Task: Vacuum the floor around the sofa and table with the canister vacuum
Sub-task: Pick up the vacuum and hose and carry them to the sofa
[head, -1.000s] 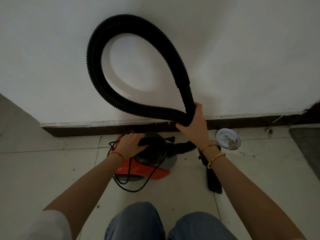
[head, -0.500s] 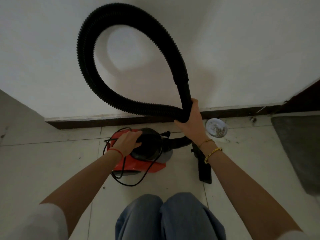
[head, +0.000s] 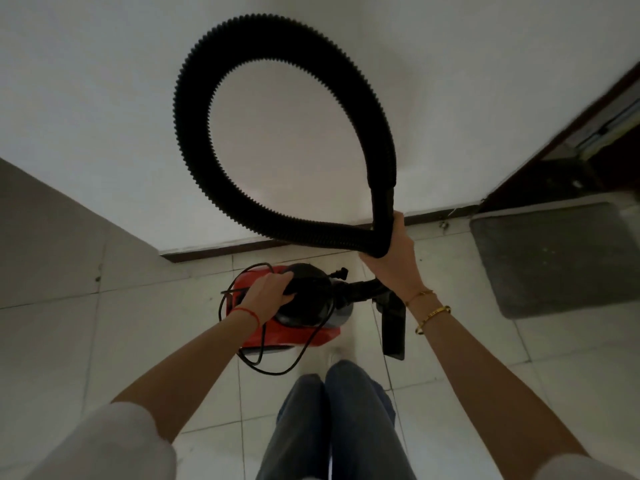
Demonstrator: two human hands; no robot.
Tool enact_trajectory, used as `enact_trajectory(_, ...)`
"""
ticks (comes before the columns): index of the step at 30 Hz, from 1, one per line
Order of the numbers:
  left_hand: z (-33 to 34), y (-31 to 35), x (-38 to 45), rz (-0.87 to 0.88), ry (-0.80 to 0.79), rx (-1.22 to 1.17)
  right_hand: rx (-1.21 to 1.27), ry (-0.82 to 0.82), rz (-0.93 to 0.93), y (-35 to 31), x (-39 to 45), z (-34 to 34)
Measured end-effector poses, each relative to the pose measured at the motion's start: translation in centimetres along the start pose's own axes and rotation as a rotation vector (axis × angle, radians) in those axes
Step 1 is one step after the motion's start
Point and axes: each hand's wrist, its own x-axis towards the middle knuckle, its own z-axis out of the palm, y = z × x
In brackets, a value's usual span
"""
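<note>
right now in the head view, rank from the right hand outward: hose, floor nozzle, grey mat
1. hose: gripped in the right hand.
2. floor nozzle: just below the wrist, on the tiles.
3. grey mat: farthest, off to the right by the doorway.

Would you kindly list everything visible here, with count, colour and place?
canister vacuum: one, red with a black top, on the floor by the wall.
hose: one, black, ribbed, looped up in front of the wall.
nozzle: one, black, right of the canister.
power cord: one, black, draped round the canister.
mat: one, grey, on the floor at right.
floor: pale tiles.
wall: white, dark skirting.
left hand: grips the canister's top.
right hand: grips the hose where the loop crosses.
legs: two, blue jeans, bottom centre.
</note>
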Motion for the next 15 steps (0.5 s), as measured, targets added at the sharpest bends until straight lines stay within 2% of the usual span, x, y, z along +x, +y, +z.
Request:
enact_trajectory(6, -7.2, 5.3, -7.5, 0.043, -0.01, -0.049, -0.074, 0.027, -0.008, -8.8, -5.4, -6.2)
enact_trajectory(11, -9.4, 7.9, -11.4, 0.076, 0.006, -0.082, -0.078, 0.052, 0.012, -12.7, -10.3, -8.8)
enact_trajectory(15, -10.1, 9.7, -13.1, 0.153, 0.003, -0.062, -0.074, 0.147, 0.026, -14.8, -14.2, -10.6)
